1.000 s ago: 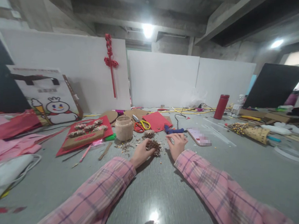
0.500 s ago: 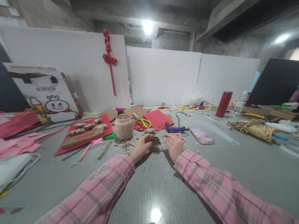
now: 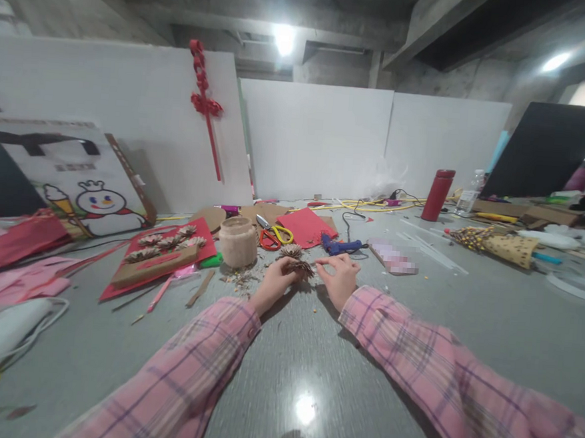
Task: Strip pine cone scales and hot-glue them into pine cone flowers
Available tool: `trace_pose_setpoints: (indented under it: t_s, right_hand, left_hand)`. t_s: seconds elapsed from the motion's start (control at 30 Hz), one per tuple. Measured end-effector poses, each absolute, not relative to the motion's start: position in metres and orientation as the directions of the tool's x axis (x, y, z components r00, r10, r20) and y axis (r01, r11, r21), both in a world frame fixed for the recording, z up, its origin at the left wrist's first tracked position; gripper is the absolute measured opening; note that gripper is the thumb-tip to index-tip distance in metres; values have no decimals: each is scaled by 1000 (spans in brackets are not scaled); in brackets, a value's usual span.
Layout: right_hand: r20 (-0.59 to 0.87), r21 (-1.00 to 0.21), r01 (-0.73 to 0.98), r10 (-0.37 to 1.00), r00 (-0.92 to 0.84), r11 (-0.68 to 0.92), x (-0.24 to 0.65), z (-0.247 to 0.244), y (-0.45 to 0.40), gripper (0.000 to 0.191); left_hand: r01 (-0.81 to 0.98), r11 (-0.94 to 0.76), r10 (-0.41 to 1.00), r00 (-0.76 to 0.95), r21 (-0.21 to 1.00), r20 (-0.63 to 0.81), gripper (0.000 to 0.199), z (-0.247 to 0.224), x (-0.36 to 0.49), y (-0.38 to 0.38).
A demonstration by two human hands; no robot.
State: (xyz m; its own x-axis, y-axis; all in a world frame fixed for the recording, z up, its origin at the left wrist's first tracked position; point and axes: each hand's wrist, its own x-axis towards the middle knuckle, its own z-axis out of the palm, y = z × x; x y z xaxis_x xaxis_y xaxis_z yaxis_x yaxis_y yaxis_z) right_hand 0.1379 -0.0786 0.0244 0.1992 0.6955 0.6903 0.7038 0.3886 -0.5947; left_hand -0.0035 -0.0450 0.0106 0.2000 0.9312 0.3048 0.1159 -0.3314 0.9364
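My left hand [image 3: 274, 283] grips a brown flower with pointed, scale-like petals [image 3: 301, 268], holding it just above the grey table. To the right of it, my right hand [image 3: 339, 279] is closed in a pinch, thumb and forefinger tips close to the petals. Whatever lies between those fingertips is too small to make out. A second, similar brown flower [image 3: 291, 251] sits just behind my left hand. Beyond the right hand lies a blue glue gun [image 3: 343, 246] with a black cord.
Left of my hands stands a wooden pot [image 3: 239, 242] with brown scraps [image 3: 238, 278] around it. Scissors [image 3: 274, 235] and red paper [image 3: 304, 226] lie behind. More flowers rest on a red card [image 3: 107, 293]. A phone [image 3: 394, 257] and a red flask [image 3: 438, 195] are to the right.
The right hand's fingertips have come slightly nearer the flower and pinched closer together. My left hand keeps its hold on the flower. The whole view has shifted a little.
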Motion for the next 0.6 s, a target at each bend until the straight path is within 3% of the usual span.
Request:
trace_pose_setpoints:
  t_s: [0.6]
  right_hand:
    - [681, -591, 693, 715, 154, 414, 139, 21, -76, 12]
  left_hand:
    - [121, -318, 936, 200, 940, 291, 23, 13, -3, -47]
